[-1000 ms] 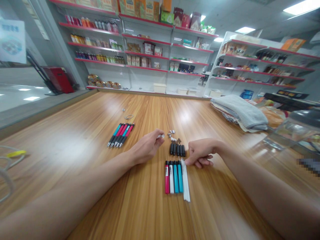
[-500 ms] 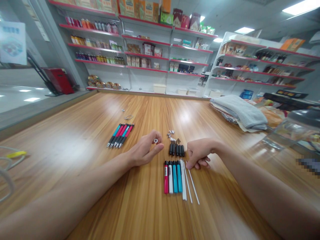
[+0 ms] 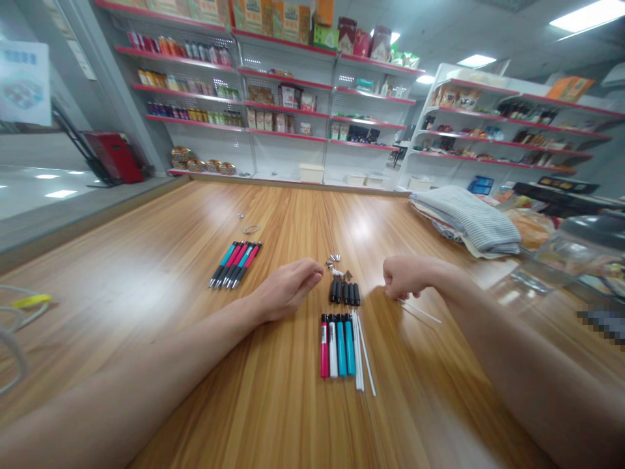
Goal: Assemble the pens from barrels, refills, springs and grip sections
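Observation:
My left hand rests on the wooden table, fingers curled together near small metal pen parts; what it holds is hidden. My right hand is lifted and closed on a thin white refill, blurred by motion. Between the hands lie several black grips. In front of them lie coloured pen barrels and white refills. A row of assembled pens lies to the left.
A folded grey striped cloth lies at the right, with a clear lidded container nearer. Small rings lie beyond the pens. A cable with yellow tag sits at far left. Shop shelves line the back.
My right hand has picked one white refill from the row and lifted it up and to the right. My left hand has closed its fingers over the small white part.

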Motion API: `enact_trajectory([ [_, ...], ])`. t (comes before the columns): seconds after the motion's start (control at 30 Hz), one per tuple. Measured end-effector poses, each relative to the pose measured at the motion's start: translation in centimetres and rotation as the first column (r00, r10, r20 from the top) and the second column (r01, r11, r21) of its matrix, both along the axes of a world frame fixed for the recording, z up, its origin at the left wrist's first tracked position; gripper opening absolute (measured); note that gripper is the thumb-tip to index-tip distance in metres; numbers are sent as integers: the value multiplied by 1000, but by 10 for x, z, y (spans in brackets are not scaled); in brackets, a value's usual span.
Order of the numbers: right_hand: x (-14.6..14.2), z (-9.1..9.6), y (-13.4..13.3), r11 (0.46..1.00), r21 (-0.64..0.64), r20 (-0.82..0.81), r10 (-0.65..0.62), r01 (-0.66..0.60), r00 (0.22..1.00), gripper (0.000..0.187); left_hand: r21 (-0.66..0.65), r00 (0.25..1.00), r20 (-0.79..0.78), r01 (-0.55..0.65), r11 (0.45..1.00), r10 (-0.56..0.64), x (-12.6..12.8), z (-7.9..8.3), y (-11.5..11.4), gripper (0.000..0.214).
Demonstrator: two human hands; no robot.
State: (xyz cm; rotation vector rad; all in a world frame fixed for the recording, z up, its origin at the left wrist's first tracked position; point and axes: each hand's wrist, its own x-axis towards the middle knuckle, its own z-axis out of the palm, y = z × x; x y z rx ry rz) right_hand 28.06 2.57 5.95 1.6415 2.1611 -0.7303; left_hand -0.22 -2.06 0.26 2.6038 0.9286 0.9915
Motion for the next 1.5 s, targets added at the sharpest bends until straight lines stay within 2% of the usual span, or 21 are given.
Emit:
enact_trajectory([
  [0.03,3,-4,5,999,42,-37,-15,17,999,14,-1,1000,2,-10,1000,10,0,0,0,18],
  [0.07,7,-10,11,998,50,-142,-22,29,990,15,-2,1000,3,-18,1000,18,0,0,0,18],
  [0.1,12,-16,17,999,10,-292,-38,43,956,13,-2,1000,2,-23,1000,23,0,-1,1,18],
  [0.13,16,-22,22,996,-63,-465,-79,56,882,12,0,1000,2,-25,1000,25,0,-1,1,18],
  [0.17,20,-28,27,984,-155,-608,-165,87,776,13,6,1000,2,-26,1000,26,0,-1,1,18],
  [0.2,22,-33,30,968,-211,-736,-248,134,629,16,13,1000,2,-24,1000,24,0,-2,2,18],
  [0.27,22,-40,32,937,-287,-898,-336,198,286,21,28,1000,6,-15,1000,14,1,-3,3,19],
  [0.3,19,-42,30,925,-304,-933,-337,228,125,22,36,1000,12,-11,999,10,1,-4,4,19],
  [0.37,6,-44,23,916,-311,-950,-302,252,-75,21,50,1000,19,-6,999,5,1,-6,5,21],
  [0.43,-13,-45,14,923,-298,-952,-269,244,-145,21,63,1000,24,-4,998,3,1,-7,7,21],
  [0.6,-46,-50,0,930,-196,-979,-166,312,-121,26,86,999,38,-16,996,13,0,-10,8,23],
  [0.87,-44,-52,-3,938,-126,-991,-101,323,-92,31,54,996,61,-72,996,69,1,-7,8,23],
  [1.03,-50,-52,-9,941,6,-1000,0,339,18,33,51,989,77,-133,990,129,1,-5,8,25],
  [1.13,-52,-53,-16,925,184,-979,143,332,144,29,82,989,54,-141,987,137,1,-5,8,26],
  [1.2,-54,-54,-22,876,368,-914,279,312,296,26,112,992,15,-125,986,124,1,-5,8,26],
  [1.3,-57,-57,-29,727,644,-721,475,237,504,20,156,992,-57,-98,983,108,1,-5,8,27],
  [1.4,-58,-57,-30,593,788,-564,587,166,581,17,217,985,-107,-109,970,134,0,-6,8,26],
  [1.5,-58,-57,-29,542,828,-500,598,143,626,20,280,977,-138,-117,953,160,-1,-5,8,25],
])
